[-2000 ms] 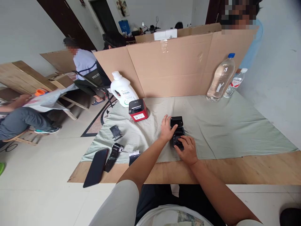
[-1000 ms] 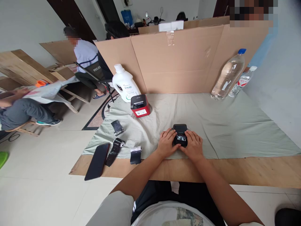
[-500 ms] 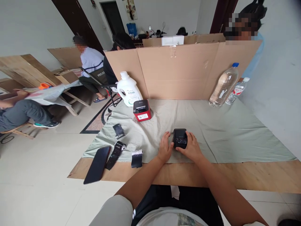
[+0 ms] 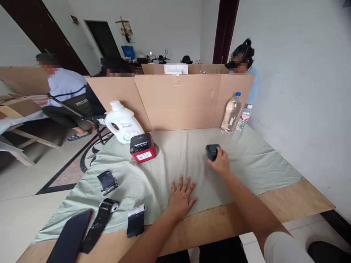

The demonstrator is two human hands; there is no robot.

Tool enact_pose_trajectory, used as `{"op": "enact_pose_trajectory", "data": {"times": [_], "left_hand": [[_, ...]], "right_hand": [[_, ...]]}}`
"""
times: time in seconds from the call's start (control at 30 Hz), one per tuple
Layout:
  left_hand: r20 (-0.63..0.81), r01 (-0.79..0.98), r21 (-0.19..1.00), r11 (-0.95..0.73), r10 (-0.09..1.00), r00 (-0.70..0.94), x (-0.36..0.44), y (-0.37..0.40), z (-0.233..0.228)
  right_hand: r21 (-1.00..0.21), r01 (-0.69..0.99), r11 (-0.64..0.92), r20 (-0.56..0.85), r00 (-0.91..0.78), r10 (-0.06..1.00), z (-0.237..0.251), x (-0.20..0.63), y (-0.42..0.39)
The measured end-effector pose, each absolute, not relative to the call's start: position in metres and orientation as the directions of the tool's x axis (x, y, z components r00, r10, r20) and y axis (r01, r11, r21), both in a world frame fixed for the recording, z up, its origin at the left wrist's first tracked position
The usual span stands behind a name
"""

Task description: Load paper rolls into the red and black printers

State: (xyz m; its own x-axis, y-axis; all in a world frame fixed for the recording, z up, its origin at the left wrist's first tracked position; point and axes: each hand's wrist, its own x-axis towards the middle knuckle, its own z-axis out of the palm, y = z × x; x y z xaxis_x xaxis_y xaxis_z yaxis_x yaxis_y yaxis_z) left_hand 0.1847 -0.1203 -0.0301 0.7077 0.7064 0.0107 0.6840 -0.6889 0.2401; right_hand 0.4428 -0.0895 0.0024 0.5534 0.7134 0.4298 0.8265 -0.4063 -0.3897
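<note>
A grey-green cloth [image 4: 255, 160] covers the table. On it, behind the red printer [image 4: 143, 147], stands a white jug [image 4: 122, 123]. The left hand [image 4: 181, 199] lies flat, fingers spread, in front of that printer; the right hand [image 4: 220, 163], to the printer's right, is clamped on a small black device [image 4: 212, 151].
</note>
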Motion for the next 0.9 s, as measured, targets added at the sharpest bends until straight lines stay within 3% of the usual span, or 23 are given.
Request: {"op": "enact_pose_trajectory", "data": {"times": [0.13,0.27,0.37,0.43,0.47,0.53,0.57,0.63,0.67,0.77,0.9], "left_hand": [[-0.032,0.685,0.256,-0.682,0.703,0.711,0.185,-0.123,-0.028],[-0.038,0.670,0.312,-0.674,0.696,0.717,0.179,-0.124,-0.029],[-0.036,0.597,0.471,-0.649,0.662,0.748,0.161,-0.098,-0.018],[0.046,0.584,0.622,-0.521,0.770,0.637,0.139,-0.062,-0.003],[0.127,0.597,0.680,-0.426,0.870,0.476,0.125,-0.040,0.006],[0.322,0.608,0.744,-0.277,0.946,0.036,0.094,0.006,0.023],[0.352,0.613,0.754,-0.236,0.933,-0.074,0.079,0.029,0.031],[0.324,0.547,0.827,-0.128,0.904,-0.279,0.055,0.069,0.041],[0.241,0.450,0.891,-0.060,0.902,-0.357,0.045,0.085,0.043],[-0.009,0.165,0.982,0.088,0.904,-0.427,0.032,0.114,0.041],[-0.136,-0.054,0.991,0.125,0.934,-0.331,0.041,0.122,0.034]], "right_hand": [[-0.395,0.653,-0.647,0.270,0.755,0.597,0.017,0.526,-0.064],[-0.348,0.576,-0.739,0.097,0.807,0.583,0.007,0.560,-0.068],[-0.284,0.623,-0.729,0.201,0.782,0.590,-0.003,0.556,-0.068],[-0.243,0.758,-0.605,0.367,0.650,0.666,0.000,0.537,-0.058],[-0.245,0.833,-0.497,0.431,0.552,0.714,0.004,0.521,-0.049],[-0.341,0.914,-0.218,0.452,0.363,0.815,0.018,0.476,-0.024],[-0.454,0.887,-0.087,0.391,0.285,0.875,0.026,0.448,-0.010],[-0.753,0.658,0.028,0.189,0.175,0.966,0.040,0.386,0.022],[-0.797,0.602,0.043,0.148,0.127,0.981,0.044,0.355,0.038],[-0.881,0.470,0.053,0.091,0.059,0.994,0.046,0.268,0.081],[-0.974,0.212,0.076,0.077,-0.005,0.997,0.038,0.197,0.111]]}}
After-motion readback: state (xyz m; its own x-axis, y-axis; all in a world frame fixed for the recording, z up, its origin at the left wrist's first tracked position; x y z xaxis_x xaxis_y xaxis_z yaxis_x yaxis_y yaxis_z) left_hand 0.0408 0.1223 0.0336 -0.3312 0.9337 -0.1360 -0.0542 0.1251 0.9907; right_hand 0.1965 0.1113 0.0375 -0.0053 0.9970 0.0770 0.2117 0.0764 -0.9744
